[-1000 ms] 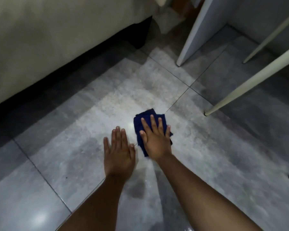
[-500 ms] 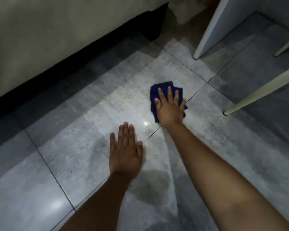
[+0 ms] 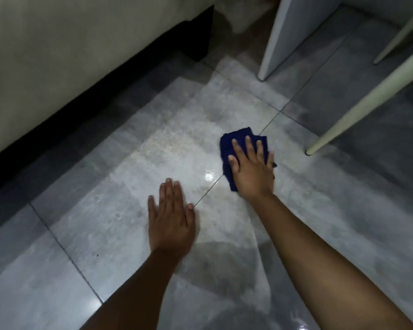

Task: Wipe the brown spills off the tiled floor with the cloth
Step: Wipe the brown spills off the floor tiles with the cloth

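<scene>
A folded dark blue cloth (image 3: 231, 141) lies on the grey tiled floor (image 3: 119, 225) beside a grout line. My right hand (image 3: 250, 170) presses flat on top of it with straight, spread fingers and covers most of it. My left hand (image 3: 172, 217) rests palm down on the tile to the lower left, fingers straight and together, holding nothing. A faint brownish smear (image 3: 215, 194) shows on the wet tile between the two hands, near the grout line.
A beige bed or sofa side (image 3: 57, 55) with a dark base runs along the upper left. A white panel (image 3: 286, 36) stands at the top centre. Two pale slanted legs (image 3: 358, 110) reach the floor on the right, one close to the cloth.
My right hand pushed the cloth away from me, then drew it back a little toward me and to the right. My left hand has stayed flat on the tile.
</scene>
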`<state>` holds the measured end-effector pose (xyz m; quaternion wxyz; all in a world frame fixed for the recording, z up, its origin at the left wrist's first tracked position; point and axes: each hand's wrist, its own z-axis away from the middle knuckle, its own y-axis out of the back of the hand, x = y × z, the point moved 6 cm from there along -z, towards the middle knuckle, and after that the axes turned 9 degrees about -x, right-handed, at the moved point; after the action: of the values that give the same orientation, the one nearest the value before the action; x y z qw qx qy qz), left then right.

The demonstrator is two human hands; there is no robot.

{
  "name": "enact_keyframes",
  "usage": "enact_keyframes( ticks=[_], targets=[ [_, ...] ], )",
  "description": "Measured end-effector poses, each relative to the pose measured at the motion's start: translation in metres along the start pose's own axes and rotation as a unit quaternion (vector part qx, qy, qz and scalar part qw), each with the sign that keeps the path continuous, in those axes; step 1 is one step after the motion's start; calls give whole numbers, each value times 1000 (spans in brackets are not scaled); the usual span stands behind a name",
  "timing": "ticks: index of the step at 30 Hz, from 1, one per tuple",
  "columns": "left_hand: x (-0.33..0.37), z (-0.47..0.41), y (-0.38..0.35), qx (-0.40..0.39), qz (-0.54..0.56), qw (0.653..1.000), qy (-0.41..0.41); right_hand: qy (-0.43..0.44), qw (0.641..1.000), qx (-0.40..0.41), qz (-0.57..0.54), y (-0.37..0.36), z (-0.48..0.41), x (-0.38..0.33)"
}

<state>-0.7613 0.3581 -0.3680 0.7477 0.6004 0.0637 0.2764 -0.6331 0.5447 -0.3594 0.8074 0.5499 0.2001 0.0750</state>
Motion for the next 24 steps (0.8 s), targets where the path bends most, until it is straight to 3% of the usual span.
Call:
enact_keyframes(
  ticks=[6,9,11,14,18,21,24],
  targets=[
    [5,1,2,12,-8,1000,-1,-176,981,47,-62,-10,112,92],
    [17,-3,2,-12,-4,1000,23,-164,985,20,-55,-16,136,101],
    [50,-8,1,3,-22,999,-45,-142,988,20,-49,-6,117,118],
    [134,-18,-21,-12,-41,982,-183,-209,974,50,-66,17,99,186],
    [237,-25,-46,-37,-26,970,-237,-313,942,80,-93,16,137,242],
    [268,-30,-59,-30,-53,977,-204,-321,939,83,-87,13,141,234],
    [268,-29,-66,20,-49,978,-200,-264,959,60,-84,28,101,243]
  ],
)
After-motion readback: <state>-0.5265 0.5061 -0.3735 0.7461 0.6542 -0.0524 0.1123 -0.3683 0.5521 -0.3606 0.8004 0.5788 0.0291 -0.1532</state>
